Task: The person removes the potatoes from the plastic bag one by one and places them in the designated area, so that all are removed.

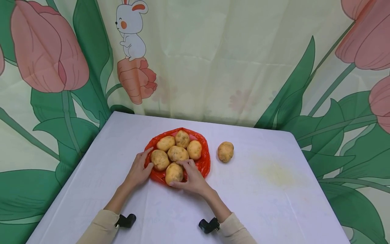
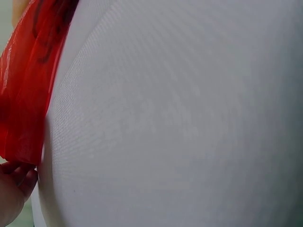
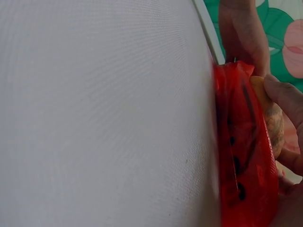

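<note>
A red plastic bag (image 1: pixel 208 162) is spread round several potatoes, its rim rolled outward. At its left side my left hand (image 1: pixel 141 169) grips the bag's edge, thumb and fingers beside the leftmost potato (image 1: pixel 159 160). In the left wrist view, the left fingertips (image 2: pixel 27 180) meet the bag (image 2: pixel 23 109) near the tabletop. My right hand (image 1: pixel 193 179) pinches the front potato (image 1: pixel 174 173) between thumb and fingers at the bag's front edge. The right wrist view shows this potato (image 3: pixel 274 125) just above the red bag wall (image 3: pixel 246 156).
A single potato (image 1: pixel 225 151) lies on the white tabletop (image 1: pixel 262 203) to the right of the bag. Behind the table hangs a curtain (image 1: pixel 213 67) printed with tulips and a rabbit. Each wrist wears a small black camera (image 1: pixel 126 221).
</note>
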`<state>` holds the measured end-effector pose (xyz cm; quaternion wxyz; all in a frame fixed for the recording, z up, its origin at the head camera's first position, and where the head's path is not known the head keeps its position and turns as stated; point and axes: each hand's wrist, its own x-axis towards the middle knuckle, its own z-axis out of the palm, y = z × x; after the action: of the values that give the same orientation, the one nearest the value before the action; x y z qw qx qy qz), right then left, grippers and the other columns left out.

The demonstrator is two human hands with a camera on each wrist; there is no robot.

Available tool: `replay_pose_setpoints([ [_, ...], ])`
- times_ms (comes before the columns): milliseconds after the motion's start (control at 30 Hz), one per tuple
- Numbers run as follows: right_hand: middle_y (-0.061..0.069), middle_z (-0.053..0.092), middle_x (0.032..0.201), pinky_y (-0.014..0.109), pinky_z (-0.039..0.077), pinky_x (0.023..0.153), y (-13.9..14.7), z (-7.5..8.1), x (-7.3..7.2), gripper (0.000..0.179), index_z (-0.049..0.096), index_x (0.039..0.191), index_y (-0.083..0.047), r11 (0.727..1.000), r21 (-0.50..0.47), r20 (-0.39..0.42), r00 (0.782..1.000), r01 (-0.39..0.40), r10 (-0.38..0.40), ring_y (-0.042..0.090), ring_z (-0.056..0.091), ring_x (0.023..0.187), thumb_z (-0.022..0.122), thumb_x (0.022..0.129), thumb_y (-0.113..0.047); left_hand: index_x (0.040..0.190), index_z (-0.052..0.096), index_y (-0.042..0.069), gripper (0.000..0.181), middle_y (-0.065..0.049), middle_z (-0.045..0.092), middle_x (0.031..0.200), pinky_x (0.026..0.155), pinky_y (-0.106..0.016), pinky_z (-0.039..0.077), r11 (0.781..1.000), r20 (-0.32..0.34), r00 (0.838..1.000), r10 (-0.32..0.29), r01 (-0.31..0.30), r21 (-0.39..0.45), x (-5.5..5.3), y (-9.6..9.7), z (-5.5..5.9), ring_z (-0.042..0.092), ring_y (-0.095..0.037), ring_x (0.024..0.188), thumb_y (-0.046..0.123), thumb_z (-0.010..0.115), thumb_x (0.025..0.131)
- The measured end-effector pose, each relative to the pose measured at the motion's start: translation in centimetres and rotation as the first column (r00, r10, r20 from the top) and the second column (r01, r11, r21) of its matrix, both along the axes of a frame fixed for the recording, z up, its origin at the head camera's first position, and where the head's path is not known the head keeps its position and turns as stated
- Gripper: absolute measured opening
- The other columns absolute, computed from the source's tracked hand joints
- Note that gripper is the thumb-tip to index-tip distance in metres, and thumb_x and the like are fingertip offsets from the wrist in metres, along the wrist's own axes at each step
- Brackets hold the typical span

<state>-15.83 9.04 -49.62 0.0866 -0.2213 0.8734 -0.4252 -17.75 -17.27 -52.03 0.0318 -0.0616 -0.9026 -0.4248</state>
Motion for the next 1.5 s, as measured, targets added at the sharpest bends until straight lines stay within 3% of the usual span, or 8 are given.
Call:
replay_pose_setpoints([
  [500, -0.002, 0.044, 0.128, 0.029, 0.05, 0.086, 0.0, -0.5, 0.3, 0.076, 0.051, 0.145, -0.021, 0.999, -0.034, -0.017, 1.0, 0.011, -0.012, 0.013, 0.052, 0.105, 0.084, 0.081, -0.046, 0.156, 0.037, 0.007, 0.063, -0.032, 0.041, 0.144, 0.111, -0.066, 0.033, 1.0, -0.014, 1.0, -0.005, 0.005, 0.016, 0.2, 0.0, -0.1, 0.041, -0.045, 0.134, 0.01, 0.05, 0.095],
  [733, 0.001, 0.046, 0.128, 0.028, 0.051, 0.078, 0.4, -0.1, 0.5, 0.077, 0.053, 0.143, -0.018, 0.998, -0.063, -0.066, 0.998, 0.006, -0.01, 0.02, 0.056, 0.09, 0.086, 0.079, -0.044, 0.156, 0.037, 0.006, 0.063, -0.032, 0.041, 0.143, 0.111, -0.066, 0.033, 1.0, -0.015, 1.0, -0.006, 0.007, 0.012, 0.2, 0.1, 0.0, 0.041, -0.045, 0.133, 0.01, 0.05, 0.094],
  [1067, -0.003, 0.044, 0.13, 0.037, 0.052, 0.085, 1.0, 1.0, 1.3, 0.077, 0.052, 0.145, -0.025, 0.997, -0.076, -0.126, 0.992, -0.003, -0.007, 0.019, 0.052, 0.105, 0.087, 0.079, -0.043, 0.156, 0.038, 0.006, 0.063, -0.033, 0.042, 0.142, 0.11, -0.066, 0.034, 1.0, -0.026, 1.0, -0.005, 0.005, 0.008, 0.2, 0.0, 0.1, 0.042, -0.046, 0.132, 0.01, 0.051, 0.094],
  [1233, -0.004, 0.043, 0.133, 0.04, 0.053, 0.087, 1.5, 1.8, 1.9, 0.078, 0.052, 0.145, -0.028, 0.997, -0.077, -0.156, 0.988, -0.01, -0.002, 0.012, 0.051, 0.109, 0.088, 0.078, -0.042, 0.156, 0.038, 0.006, 0.063, -0.033, 0.042, 0.142, 0.11, -0.065, 0.034, 1.0, -0.034, 0.999, -0.006, 0.006, 0.012, 0.1, -0.1, 0.1, 0.042, -0.046, 0.132, 0.01, 0.051, 0.094],
  [1500, -0.005, 0.043, 0.133, 0.047, 0.051, 0.1, 3.0, 2.7, 3.1, 0.08, 0.052, 0.145, -0.028, 0.997, -0.073, -0.195, 0.981, -0.005, -0.009, 0.013, 0.05, 0.123, 0.091, 0.076, -0.036, 0.156, 0.037, 0.006, 0.063, -0.032, 0.042, 0.142, 0.109, -0.065, 0.035, 1.0, -0.032, 0.999, -0.005, 0.005, 0.013, 0.0, -0.1, 0.1, 0.042, -0.045, 0.132, 0.01, 0.051, 0.094],
])
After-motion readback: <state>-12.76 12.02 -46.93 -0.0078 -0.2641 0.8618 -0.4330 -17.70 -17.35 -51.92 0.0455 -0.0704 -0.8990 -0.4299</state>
